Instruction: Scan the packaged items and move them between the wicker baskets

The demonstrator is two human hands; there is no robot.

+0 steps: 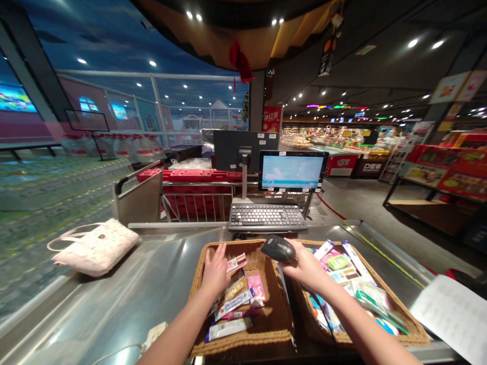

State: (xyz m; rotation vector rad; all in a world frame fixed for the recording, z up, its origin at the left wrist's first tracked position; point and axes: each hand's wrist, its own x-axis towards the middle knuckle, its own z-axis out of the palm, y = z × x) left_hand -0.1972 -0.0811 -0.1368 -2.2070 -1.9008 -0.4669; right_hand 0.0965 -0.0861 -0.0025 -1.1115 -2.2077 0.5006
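My right hand (pixel 303 266) is wrapped around a black barcode scanner (pixel 279 248), held over the gap between two wicker baskets with its head turned left. A dark cord hangs below the hand. My left hand (pixel 216 269) is inside the left basket (pixel 277 304), near its far left corner. A small pink and white box (pixel 236 263) sticks out from its thumb side, pinched there; the thumb itself is mostly hidden. Below lie several slim packets and tubes, a white and blue tube (pixel 234 304) and a pink packet (pixel 256 289) among them. The right basket (pixel 414 332) is heaped with small packaged goods.
A keyboard (pixel 266 215) and a lit monitor (pixel 292 171) stand behind the baskets. On the metal counter (pixel 167 268) to the left sit a pale handbag (pixel 97 247) and a white corded device (pixel 155 332). A printed paper sheet (pixel 452 314) lies at the right.
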